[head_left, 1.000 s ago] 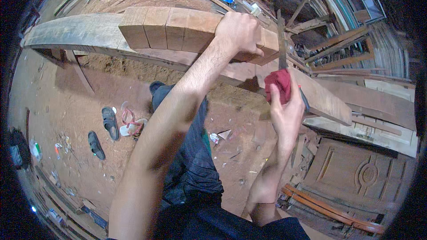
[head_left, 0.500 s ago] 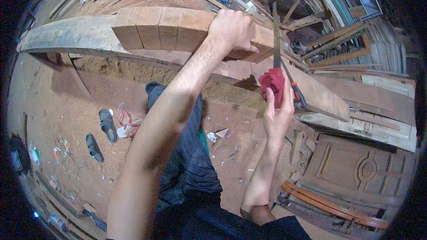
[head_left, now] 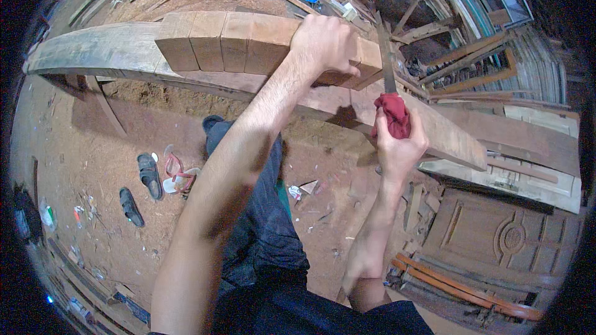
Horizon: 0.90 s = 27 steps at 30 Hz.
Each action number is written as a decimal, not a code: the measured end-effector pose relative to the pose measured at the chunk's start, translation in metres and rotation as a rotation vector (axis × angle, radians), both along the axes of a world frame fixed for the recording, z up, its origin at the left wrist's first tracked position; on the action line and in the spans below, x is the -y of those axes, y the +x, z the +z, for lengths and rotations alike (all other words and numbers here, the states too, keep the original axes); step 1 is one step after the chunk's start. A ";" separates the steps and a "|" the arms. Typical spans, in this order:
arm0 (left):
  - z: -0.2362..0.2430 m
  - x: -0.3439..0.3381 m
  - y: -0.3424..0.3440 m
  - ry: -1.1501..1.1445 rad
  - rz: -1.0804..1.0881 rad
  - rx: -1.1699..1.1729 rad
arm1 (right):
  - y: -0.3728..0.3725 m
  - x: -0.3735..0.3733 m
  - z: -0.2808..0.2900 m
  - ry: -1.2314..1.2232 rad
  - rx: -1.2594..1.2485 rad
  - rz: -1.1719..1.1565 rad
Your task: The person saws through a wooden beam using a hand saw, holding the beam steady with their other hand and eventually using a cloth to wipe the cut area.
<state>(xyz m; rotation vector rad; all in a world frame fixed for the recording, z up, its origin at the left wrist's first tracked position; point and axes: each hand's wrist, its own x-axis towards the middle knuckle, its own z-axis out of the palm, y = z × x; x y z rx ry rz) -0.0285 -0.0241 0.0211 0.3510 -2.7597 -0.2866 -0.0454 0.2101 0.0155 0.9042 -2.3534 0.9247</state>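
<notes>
A squared timber [head_left: 214, 42], crossed by several dark lines that look like cuts or joints, lies on a long curved plank [head_left: 105, 46]. My left hand [head_left: 326, 44] is wrapped over the timber near its right end, with the fingers mostly hidden behind it. Just past that end, my right hand [head_left: 402, 149] is closed around a red cloth [head_left: 396, 116] covering the handle of a handsaw. The saw's long, narrow blade [head_left: 386, 62] points up and away, close beside the timber's end face; I cannot tell whether they touch.
Dark sandals [head_left: 149, 175] and pink-strapped flip-flops [head_left: 179, 177] lie on the dusty floor at the left. A carved door panel [head_left: 509, 232] and orange-brown wooden strips [head_left: 447, 285] are at the lower right. Stacked boards [head_left: 540, 68] line the right side, and wood scraps litter the far ground.
My right hand has shifted slightly right with the handsaw, whose blade tip now leans further left. A red-and-black tool handle beside it is now hidden. My left hand stays on the timber.
</notes>
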 end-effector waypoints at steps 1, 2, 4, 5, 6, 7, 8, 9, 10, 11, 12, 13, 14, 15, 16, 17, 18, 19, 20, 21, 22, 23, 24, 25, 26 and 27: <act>-0.001 0.003 -0.001 0.005 0.002 0.002 | 0.003 0.000 0.004 0.002 0.040 0.000; -0.003 0.005 0.000 0.010 0.004 0.003 | 0.008 0.000 0.010 0.004 0.081 0.000; -0.006 0.001 -0.002 -0.007 -0.008 -0.062 | 0.012 0.001 0.018 -0.014 0.047 0.006; -0.007 0.000 -0.003 -0.016 -0.013 -0.095 | 0.005 0.004 0.012 -0.022 0.028 0.014; -0.005 -0.004 -0.007 -0.003 -0.032 -0.103 | -0.008 0.004 0.005 -0.025 0.004 0.012; -0.006 -0.001 -0.005 0.001 -0.032 -0.102 | -0.013 0.011 -0.001 -0.035 -0.011 0.029; -0.007 0.001 -0.003 0.005 -0.033 -0.102 | -0.012 0.015 -0.003 -0.071 0.084 0.025; -0.008 0.005 0.000 0.000 -0.014 -0.098 | -0.006 0.020 0.000 -0.070 0.103 0.037; -0.007 0.003 -0.002 0.005 -0.010 -0.101 | 0.001 0.015 0.011 -0.060 0.116 0.034; -0.007 0.001 -0.003 0.009 -0.005 -0.104 | 0.008 0.010 0.020 -0.051 0.129 0.032; -0.006 0.000 -0.003 0.006 -0.017 -0.095 | 0.013 0.006 0.024 0.035 0.133 -0.021; -0.006 -0.001 -0.003 0.003 -0.029 -0.087 | 0.010 0.007 0.021 0.033 0.068 -0.009; -0.005 -0.002 -0.003 0.000 -0.041 -0.078 | 0.003 0.011 0.015 0.032 0.003 0.004; -0.005 0.000 -0.002 0.008 -0.041 -0.068 | -0.004 0.015 0.006 0.033 -0.059 0.021; -0.004 0.003 -0.002 0.016 -0.041 -0.059 | -0.012 0.021 0.000 -0.007 -0.029 0.037; -0.003 0.004 0.000 0.023 -0.041 -0.050 | -0.012 0.016 0.000 -0.019 0.068 0.015; -0.004 0.005 -0.001 0.023 -0.034 -0.068 | -0.007 0.016 0.012 -0.028 0.161 -0.006; -0.005 0.004 -0.001 0.021 -0.035 -0.082 | 0.000 0.013 0.022 -0.040 0.258 -0.034; -0.005 0.003 -0.001 0.018 -0.036 -0.096 | 0.008 0.010 0.028 -0.083 0.217 -0.021; -0.005 0.003 -0.001 0.006 -0.045 -0.097 | 0.011 0.009 0.027 -0.087 0.199 -0.017; -0.006 0.001 0.000 -0.006 -0.053 -0.098 | 0.013 0.008 0.025 -0.091 0.180 -0.013; -0.006 0.001 -0.001 -0.018 -0.062 -0.099 | 0.014 0.008 0.022 -0.094 0.162 -0.009; -0.005 0.004 0.000 -0.014 -0.062 -0.088 | 0.007 0.013 0.018 -0.046 0.091 -0.011; -0.003 0.004 -0.001 -0.003 -0.067 -0.077 | 0.000 0.016 0.013 -0.022 0.075 -0.019; -0.003 0.003 -0.002 0.009 -0.073 -0.066 | -0.008 0.018 0.007 0.002 0.059 -0.027; -0.002 0.004 0.000 0.019 -0.058 -0.056 | -0.008 0.025 0.006 0.018 0.043 -0.032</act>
